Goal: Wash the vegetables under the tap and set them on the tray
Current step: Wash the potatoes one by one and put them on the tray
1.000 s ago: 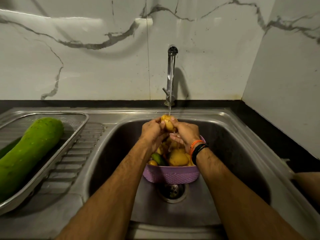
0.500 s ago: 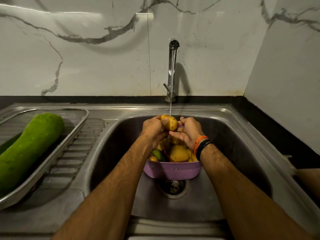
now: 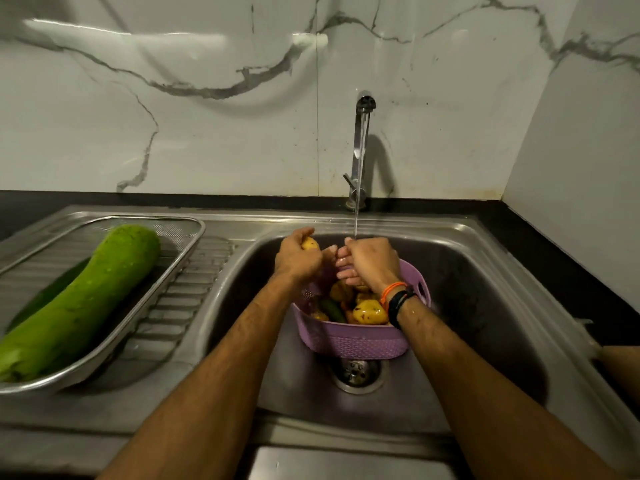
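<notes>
While thin water stream [image 3: 356,216] falls from upright chrome tap [image 3: 360,150] into stainless steel sink basin [image 3: 485,271], both hands work just above lilac perforated plastic basket [image 3: 349,341] over drain. Long pale-green bottle gourd [image 3: 79,299] lies in steel mesh tray [image 3: 180,251] on drainboard, left of basin. Basket holds wet yellow potatoes [image 3: 370,311] and dark green vegetable [image 3: 331,309]. Left hand [image 3: 298,258] – fingers curled round small yellow potato [image 3: 309,243]. Right hand [image 3: 372,261] under stream – fingers loosely bent, holding nothing visible.
</notes>
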Tool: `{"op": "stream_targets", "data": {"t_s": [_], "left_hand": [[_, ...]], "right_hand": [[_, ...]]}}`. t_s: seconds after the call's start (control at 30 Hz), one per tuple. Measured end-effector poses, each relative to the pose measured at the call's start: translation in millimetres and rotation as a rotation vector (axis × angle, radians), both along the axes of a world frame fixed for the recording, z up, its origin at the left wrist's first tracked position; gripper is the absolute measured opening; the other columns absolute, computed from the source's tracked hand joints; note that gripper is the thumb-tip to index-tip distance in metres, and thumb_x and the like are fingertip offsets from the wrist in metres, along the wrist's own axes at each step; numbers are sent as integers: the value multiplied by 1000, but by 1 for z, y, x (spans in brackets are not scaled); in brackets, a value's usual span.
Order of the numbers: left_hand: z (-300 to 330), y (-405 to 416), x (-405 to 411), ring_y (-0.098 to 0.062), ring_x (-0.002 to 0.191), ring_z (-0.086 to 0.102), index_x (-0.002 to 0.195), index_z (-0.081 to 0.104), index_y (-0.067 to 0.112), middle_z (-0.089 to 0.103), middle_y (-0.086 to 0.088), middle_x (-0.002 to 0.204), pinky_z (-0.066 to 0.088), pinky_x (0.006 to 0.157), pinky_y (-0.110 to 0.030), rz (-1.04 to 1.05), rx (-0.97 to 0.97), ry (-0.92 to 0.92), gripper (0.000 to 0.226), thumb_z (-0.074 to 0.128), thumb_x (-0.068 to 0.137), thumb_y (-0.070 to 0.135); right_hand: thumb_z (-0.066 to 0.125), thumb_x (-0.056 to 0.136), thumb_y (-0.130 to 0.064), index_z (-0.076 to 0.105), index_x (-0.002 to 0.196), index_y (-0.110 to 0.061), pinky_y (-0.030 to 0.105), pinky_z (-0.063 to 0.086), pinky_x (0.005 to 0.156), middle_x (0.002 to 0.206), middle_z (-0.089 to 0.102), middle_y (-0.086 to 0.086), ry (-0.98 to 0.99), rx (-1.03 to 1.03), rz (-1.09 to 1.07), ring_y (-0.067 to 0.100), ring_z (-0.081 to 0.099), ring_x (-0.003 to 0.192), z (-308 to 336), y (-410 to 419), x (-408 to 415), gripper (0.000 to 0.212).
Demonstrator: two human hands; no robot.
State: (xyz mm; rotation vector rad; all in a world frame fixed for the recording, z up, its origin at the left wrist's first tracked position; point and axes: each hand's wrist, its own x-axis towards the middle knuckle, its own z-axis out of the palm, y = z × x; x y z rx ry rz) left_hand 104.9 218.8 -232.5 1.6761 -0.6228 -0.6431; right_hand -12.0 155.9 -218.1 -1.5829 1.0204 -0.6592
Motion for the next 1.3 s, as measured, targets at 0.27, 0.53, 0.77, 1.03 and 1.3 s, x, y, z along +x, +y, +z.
{"op": "stream_targets", "data": {"t_s": [0.27, 0.53, 0.77, 1.03, 1.3], "left_hand": [[9, 61, 10, -26, 108, 64, 119, 64, 29, 65, -5, 123, 54, 96, -39, -18, 525, -494, 45, 78, 77, 25], [22, 83, -8, -26, 119, 59, 129, 58, 26, 61, -7, 130, 47, 99, -33, -100, 579, -666, 49, 73, 82, 29], [42, 82, -12, -25, 115, 57, 133, 52, 27, 58, -6, 129, 50, 101, -41, 25, 394, -791, 55, 74, 82, 22], [34, 98, -11, -27, 117, 58, 127, 58, 24, 61, -7, 128, 47, 98, -33, -50, 528, -717, 49, 76, 81, 28], [108, 178, 34, -25, 118, 56, 131, 52, 14, 60, -8, 127, 45, 96, -31, 209, 466, -694, 66, 84, 76, 32]], "right_hand": [[57, 88, -27, 67, 107, -18, 27, 41, 80, 114, 66, 10, 756, -635, 626, 29, 59, 109, -12, 48, 8, 24], [64, 86, -31, 60, 118, -10, 33, 47, 89, 121, 62, 15, 838, -768, 667, 32, 58, 111, -16, 56, 5, 38], [64, 87, -30, 59, 117, -4, 34, 48, 86, 120, 61, 19, 837, -757, 647, 35, 58, 110, -13, 58, 5, 40], [68, 83, -33, 63, 113, -11, 30, 46, 83, 116, 64, 14, 802, -758, 647, 33, 59, 110, -16, 60, 7, 38], [74, 83, -25, 59, 126, -11, 30, 50, 94, 116, 67, 5, 418, -736, 586, 17, 65, 99, 33, 93, 43, 48]]}}
